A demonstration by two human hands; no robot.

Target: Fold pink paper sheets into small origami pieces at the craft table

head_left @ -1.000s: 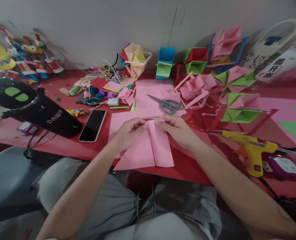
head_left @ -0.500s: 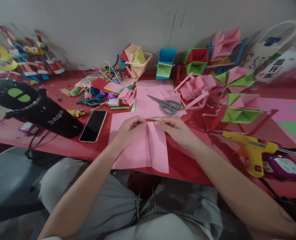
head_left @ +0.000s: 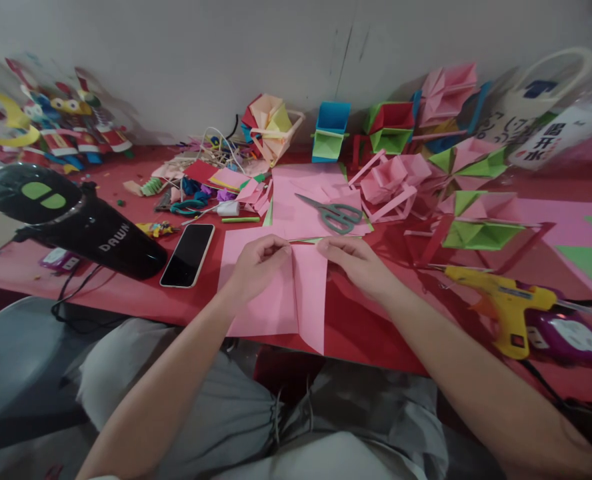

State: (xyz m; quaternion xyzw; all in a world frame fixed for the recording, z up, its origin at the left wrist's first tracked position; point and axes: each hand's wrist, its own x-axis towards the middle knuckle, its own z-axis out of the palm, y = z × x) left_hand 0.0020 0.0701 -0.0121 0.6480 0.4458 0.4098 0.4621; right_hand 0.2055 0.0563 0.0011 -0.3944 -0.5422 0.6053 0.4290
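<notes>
A creased pink sheet (head_left: 271, 307) lies at the table's front edge, its right part raised along a vertical fold. My left hand (head_left: 261, 263) pinches its top edge close to the fold, thumb against curled fingers. At the top right corner of the sheet, my right hand (head_left: 353, 263) grips the edge between thumb and fingers. Just behind both hands is a stack of pink and green paper (head_left: 296, 193), with grey-handled scissors (head_left: 336, 215) lying on it.
A phone (head_left: 188, 255) and a black tumbler (head_left: 91, 227) are on the left. A yellow glue gun (head_left: 511, 307) rests at the right. Folded paper wheels (head_left: 396, 177) and craft scraps (head_left: 211, 177) line the back of the red table (head_left: 366, 333).
The sheet's right part has swung slightly left and lifted more at the fold. My right hand has shifted a little to the right, while my left hand stays nearly in place.
</notes>
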